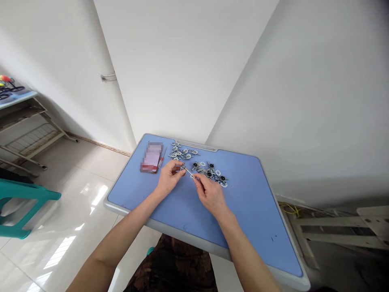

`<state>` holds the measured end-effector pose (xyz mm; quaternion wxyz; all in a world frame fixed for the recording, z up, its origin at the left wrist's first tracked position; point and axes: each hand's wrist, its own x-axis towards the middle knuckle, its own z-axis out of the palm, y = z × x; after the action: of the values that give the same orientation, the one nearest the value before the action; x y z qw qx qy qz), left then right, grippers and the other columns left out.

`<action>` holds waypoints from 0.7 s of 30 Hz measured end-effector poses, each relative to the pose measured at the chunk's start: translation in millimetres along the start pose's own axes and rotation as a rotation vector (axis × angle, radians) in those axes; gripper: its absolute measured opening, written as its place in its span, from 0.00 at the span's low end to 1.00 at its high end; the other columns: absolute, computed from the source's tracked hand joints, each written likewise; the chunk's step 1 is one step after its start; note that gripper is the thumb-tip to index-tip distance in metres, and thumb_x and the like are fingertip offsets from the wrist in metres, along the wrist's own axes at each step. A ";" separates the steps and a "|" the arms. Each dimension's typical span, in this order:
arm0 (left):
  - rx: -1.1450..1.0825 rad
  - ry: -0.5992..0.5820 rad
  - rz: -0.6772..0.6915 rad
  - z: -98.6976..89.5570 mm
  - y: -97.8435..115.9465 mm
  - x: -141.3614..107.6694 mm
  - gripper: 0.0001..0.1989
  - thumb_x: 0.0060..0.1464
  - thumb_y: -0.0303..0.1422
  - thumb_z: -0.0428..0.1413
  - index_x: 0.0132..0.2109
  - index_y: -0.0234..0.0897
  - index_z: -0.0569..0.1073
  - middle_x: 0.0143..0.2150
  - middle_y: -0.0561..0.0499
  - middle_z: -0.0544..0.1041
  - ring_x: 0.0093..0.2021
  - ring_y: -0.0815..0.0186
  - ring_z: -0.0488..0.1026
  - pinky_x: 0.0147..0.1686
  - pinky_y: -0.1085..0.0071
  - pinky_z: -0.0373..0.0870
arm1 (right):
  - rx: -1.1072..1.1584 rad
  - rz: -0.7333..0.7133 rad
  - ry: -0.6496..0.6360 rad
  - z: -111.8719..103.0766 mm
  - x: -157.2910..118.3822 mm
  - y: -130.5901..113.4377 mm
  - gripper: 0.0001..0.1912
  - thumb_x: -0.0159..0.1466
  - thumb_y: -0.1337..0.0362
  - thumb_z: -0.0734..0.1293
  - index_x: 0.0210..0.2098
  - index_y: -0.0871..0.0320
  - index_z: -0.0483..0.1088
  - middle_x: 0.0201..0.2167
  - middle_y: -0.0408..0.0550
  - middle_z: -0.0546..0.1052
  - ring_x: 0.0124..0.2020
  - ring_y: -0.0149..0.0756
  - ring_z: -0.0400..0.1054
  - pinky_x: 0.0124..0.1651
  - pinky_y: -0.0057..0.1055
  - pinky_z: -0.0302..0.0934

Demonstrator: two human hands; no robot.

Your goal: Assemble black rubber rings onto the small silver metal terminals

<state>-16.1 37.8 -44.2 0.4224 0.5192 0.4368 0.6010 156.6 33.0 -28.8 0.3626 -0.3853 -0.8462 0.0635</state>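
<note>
Over the blue table (188, 207), my left hand (170, 175) pinches a small metal fitting (182, 166) between thumb and fingers. My right hand (210, 191) is closed around the end of a thin screwdriver (190, 173), whose shaft points up and left to the fitting. Whether its tip touches the part is too small to tell. Behind my left hand lies a cluster of small silver metal parts (184, 153). Just beyond my right hand sits a pile of similar parts with round black pieces (209, 173), mixed with flat oval gaskets (218, 172).
A phone (152, 157) lies at the table's left, with a second slim screwdriver (162, 157) beside it. White walls stand close behind the table. A green plastic stool (27, 202) and a metal-framed desk (24, 117) are at left, a bench frame (340, 229) at right.
</note>
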 end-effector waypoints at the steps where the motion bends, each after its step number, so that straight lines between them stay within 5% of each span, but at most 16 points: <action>1: -0.007 0.001 0.009 -0.2 -0.3 0.1 0.12 0.49 0.34 0.59 0.40 0.35 0.68 0.44 0.48 0.71 0.37 0.65 0.75 0.37 0.68 0.75 | -0.014 -0.004 0.000 0.6 -0.1 -0.7 0.10 0.67 0.64 0.57 0.43 0.60 0.67 0.26 0.47 0.77 0.23 0.34 0.70 0.27 0.29 0.59; 12: -0.123 -0.063 0.015 0.4 -0.6 0.4 0.11 0.49 0.34 0.60 0.39 0.36 0.68 0.45 0.48 0.70 0.39 0.63 0.76 0.36 0.67 0.76 | -0.109 -0.010 0.024 -1.3 -1.3 -4.1 0.14 0.67 0.63 0.56 0.39 0.61 0.71 0.22 0.47 0.75 0.21 0.33 0.67 0.28 0.28 0.56; 18: -0.066 -0.075 0.046 -1.3 -1.2 1.2 0.10 0.50 0.33 0.59 0.39 0.35 0.69 0.44 0.48 0.69 0.41 0.63 0.75 0.37 0.67 0.75 | 0.407 0.399 -0.128 -4.6 3.1 -8.7 0.21 0.68 0.55 0.52 0.33 0.60 0.70 0.15 0.40 0.64 0.16 0.29 0.58 0.22 0.26 0.53; 21: -0.040 -0.086 0.063 -1.5 -1.8 1.2 0.09 0.50 0.32 0.59 0.38 0.35 0.69 0.43 0.48 0.70 0.40 0.64 0.75 0.37 0.67 0.75 | 0.622 0.555 -0.160 -6.1 5.2 -8.8 0.17 0.65 0.52 0.57 0.34 0.58 0.67 0.13 0.34 0.55 0.14 0.27 0.51 0.18 0.24 0.47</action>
<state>-17.6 39.3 -45.7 0.4318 0.5497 0.3894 0.5997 153.0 29.5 -18.1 0.3637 -0.4646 -0.6766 0.4406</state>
